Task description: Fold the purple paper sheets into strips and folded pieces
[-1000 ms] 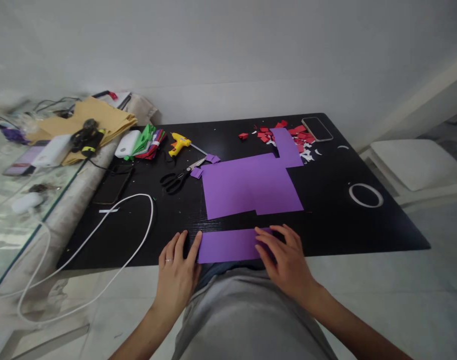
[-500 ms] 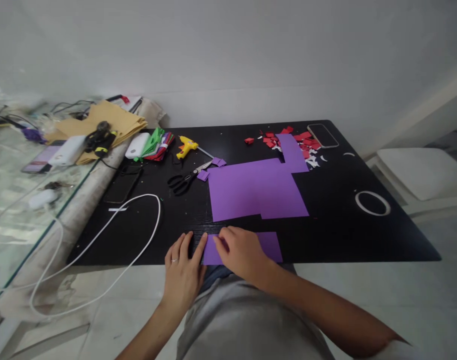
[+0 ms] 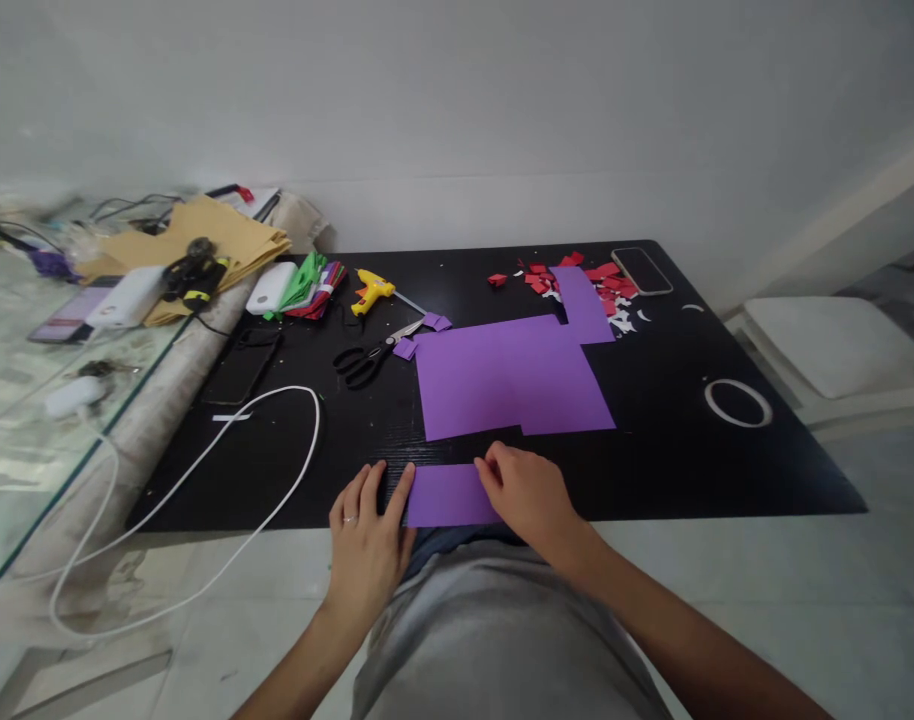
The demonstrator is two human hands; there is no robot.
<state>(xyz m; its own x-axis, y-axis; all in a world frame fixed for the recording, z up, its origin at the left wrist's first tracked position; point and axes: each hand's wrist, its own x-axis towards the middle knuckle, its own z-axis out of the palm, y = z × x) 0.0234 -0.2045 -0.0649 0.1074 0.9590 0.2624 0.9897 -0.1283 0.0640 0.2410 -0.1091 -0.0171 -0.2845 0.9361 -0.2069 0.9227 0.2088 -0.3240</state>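
Observation:
A small rectangular piece of purple paper (image 3: 446,495) lies along the table's front edge, close to my body. My left hand (image 3: 363,530), with a ring on one finger, rests flat with its fingers spread, the index fingertip at the paper's left end. On the right part of the same paper is my right hand (image 3: 532,495), its fingers curled and thumb and index together at the upper edge. It hides the paper's right end. Beyond the hands lie larger purple sheets (image 3: 494,380), with a narrower purple strip (image 3: 583,305) at their upper right corner.
Black scissors (image 3: 374,355), a yellow glue gun (image 3: 371,290) and folded purple pieces (image 3: 437,321) lie behind. Red and white scraps (image 3: 614,285), a phone (image 3: 642,271) and a tape ring (image 3: 738,403) are right. A white cable (image 3: 314,430) loops at left near a dark phone (image 3: 243,365).
My right hand has slid rightward along the small purple paper, uncovering its middle. My left hand stays at the left end. The view has shifted slightly.

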